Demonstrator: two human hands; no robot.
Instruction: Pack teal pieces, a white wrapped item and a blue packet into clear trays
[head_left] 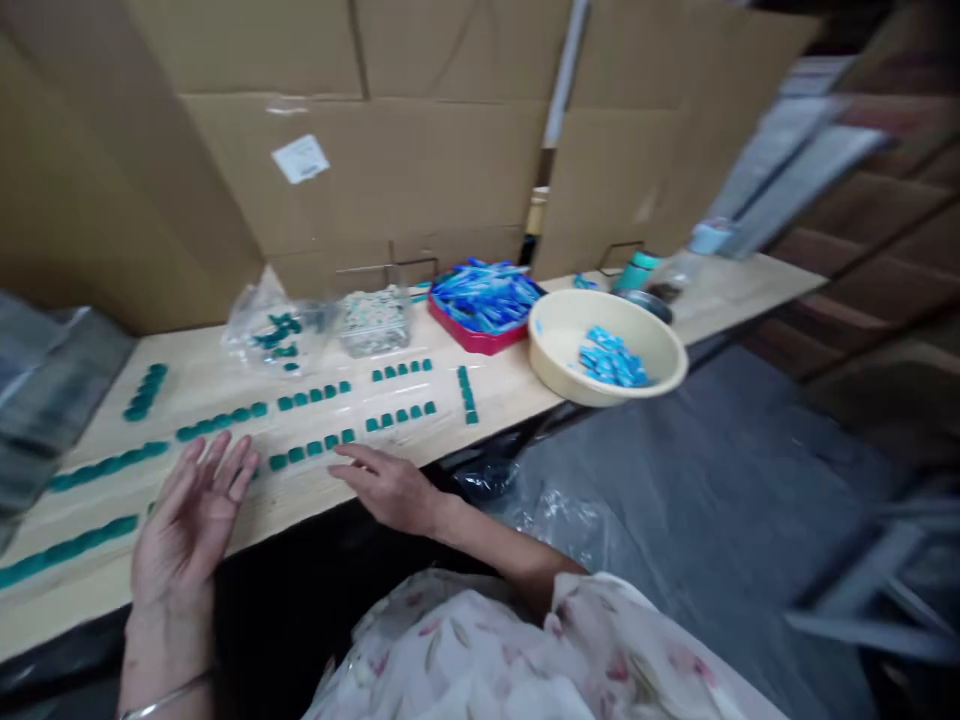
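Small teal pieces point(296, 455) lie in several short rows on the pale wooden table. My left hand point(191, 520) is raised at the near side, palm turned up and fingers spread, with nothing in it; it hides part of the front row. Just past the front edge is my right hand point(394, 490), its fingers stretched leftward and apart. Those fingertips are close to the end of a teal row point(341, 438), and whether they touch it I cannot tell. No object shows in the right hand.
Along the back stand a clear plastic bag point(259, 325) with teal bits, a clear box point(373, 325) of small pale pieces, a red tray point(487, 343) heaped with blue sticks and a cream basin point(551, 365) holding blue pieces. Behind them rises a cardboard wall point(465, 170).
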